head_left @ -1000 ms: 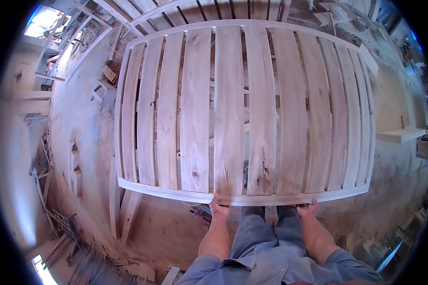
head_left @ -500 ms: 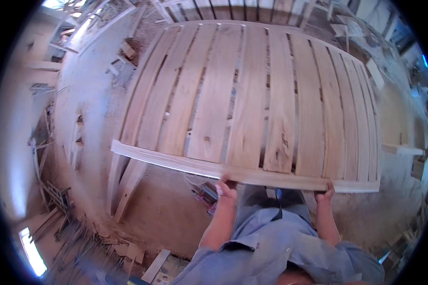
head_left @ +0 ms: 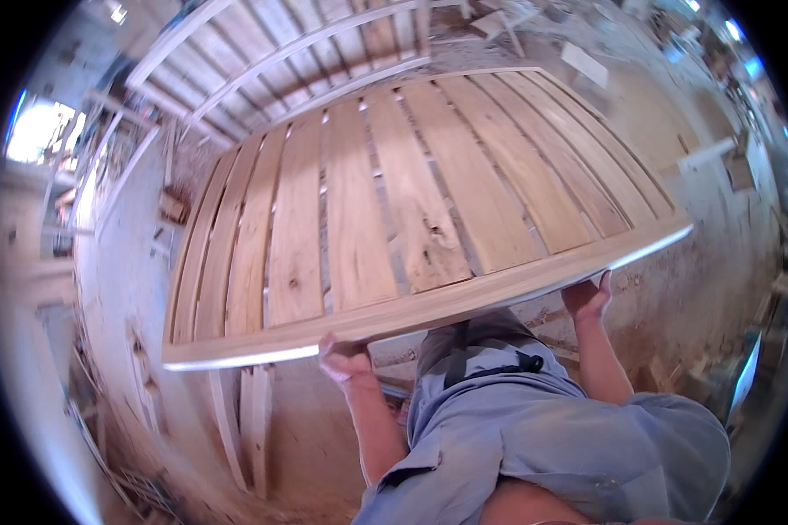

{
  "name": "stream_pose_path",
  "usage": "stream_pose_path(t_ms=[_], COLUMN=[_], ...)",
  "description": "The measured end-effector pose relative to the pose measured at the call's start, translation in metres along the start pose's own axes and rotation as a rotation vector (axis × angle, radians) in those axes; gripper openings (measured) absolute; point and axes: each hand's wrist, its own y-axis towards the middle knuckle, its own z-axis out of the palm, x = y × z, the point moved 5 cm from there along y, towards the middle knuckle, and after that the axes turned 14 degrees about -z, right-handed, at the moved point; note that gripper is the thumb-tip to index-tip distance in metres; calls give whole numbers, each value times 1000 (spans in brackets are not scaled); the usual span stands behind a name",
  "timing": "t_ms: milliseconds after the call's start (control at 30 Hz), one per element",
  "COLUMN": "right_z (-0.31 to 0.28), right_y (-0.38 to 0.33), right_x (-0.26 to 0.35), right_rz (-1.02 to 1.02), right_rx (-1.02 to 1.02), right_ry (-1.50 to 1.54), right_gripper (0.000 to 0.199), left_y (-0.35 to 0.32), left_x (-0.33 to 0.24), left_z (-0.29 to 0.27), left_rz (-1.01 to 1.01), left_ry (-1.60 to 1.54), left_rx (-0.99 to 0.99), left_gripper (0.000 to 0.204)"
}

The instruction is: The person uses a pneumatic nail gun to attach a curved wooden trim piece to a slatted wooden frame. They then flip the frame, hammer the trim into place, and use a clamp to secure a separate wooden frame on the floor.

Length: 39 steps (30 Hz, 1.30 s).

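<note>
The left hand [head_left: 345, 359] is partly curled about the lower edge of the near rail [head_left: 446, 302], a long, straight piece of pale wood; the right hand [head_left: 588, 299] is cupped beneath the same rail farther along, its thumb upright at the outer face. Both have hold of it, though most of the fingers are hidden below. The rail closes the near side of a large rectangular slatted panel of bare pale-brown wood [head_left: 350, 201], which spans the area before the person, at the level of the hands. Its broad slats, set apart by narrow gaps, all appear to be in place within the frame, so assembly is judged largely done; the surface looks uncoated, and the panel has not been released. Beneath its left front stand two pale squared wooden lengths [head_left: 260, 429]; whether they bear it cannot be told. A second slatted wooden frame [head_left: 276, 58] crowds the far left edge, the chief obstruction on that side. Beyond the far right corner lies a flat pale board [head_left: 585, 65], with a pale plank [head_left: 707, 155] farther right.
</note>
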Motion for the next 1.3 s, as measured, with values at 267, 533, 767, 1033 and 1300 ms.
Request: stream_pose_path(t_ms=[267, 533, 767, 1033, 1300], right_z=[45, 70, 65, 46, 76], right_y=[10, -6, -10, 13, -22], right_x=[38, 52, 48, 44, 36], right_rz=[-311, -280, -282, -235, -278], right_rx=[-54, -36, -35, 10, -95], right_ry=[-32, 30, 27, -49, -94], right_gripper=[64, 63, 63, 66, 70], left_y=[-21, -25, -10, 6, 23], left_x=[-3, -12, -23, -29, -44], left_z=[26, 40, 36, 40, 58], left_rz=[115, 290, 302, 180, 97], left_ry=[58, 104, 76, 124, 17], left_rx=[-63, 33, -63, 89, 183], left_gripper=[53, 55, 62, 64, 39])
